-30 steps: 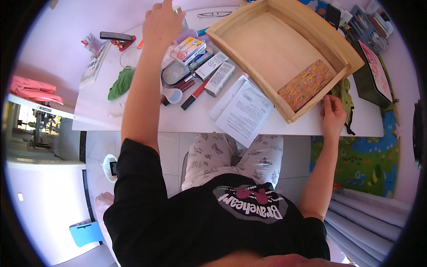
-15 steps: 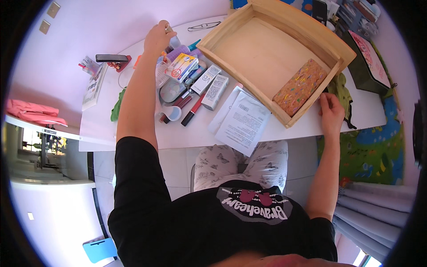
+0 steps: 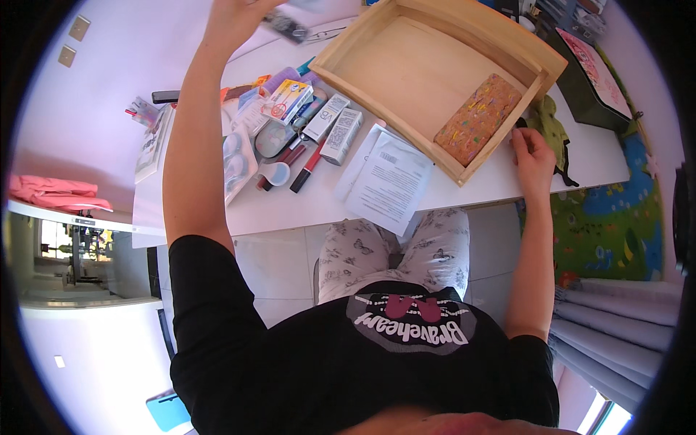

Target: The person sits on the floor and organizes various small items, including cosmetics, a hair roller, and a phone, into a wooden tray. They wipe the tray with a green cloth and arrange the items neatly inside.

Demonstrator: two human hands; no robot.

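My left hand (image 3: 235,16) reaches to the far left at the top edge, where its fingers are partly cut off. Next to it is a blurred dark object (image 3: 286,27), and a pale smear shows above that; I cannot tell whether the hand holds either. My right hand (image 3: 533,156) rests on the table with curled fingers, just beside the near right corner of a wooden tray (image 3: 444,165). Whatever its fingers may hold is hidden. In the tray lies a brown, colour-speckled block (image 3: 478,119). A green cloth item (image 3: 552,130) with dark straps lies right of this hand.
Left of the tray lie a yellow-and-white box (image 3: 288,100), two white boxes (image 3: 341,138), cosmetic tubes (image 3: 308,167) and a clear container (image 3: 238,167). White paper packets (image 3: 384,177) overhang the front edge. A dark green box (image 3: 598,87) stands at the right, and black-framed glasses (image 3: 330,34) lie at the back.
My left hand has moved farther away and left, to the top edge. A blurred dark object now shows beside it. The view has shifted slightly; my right hand stays beside the tray.
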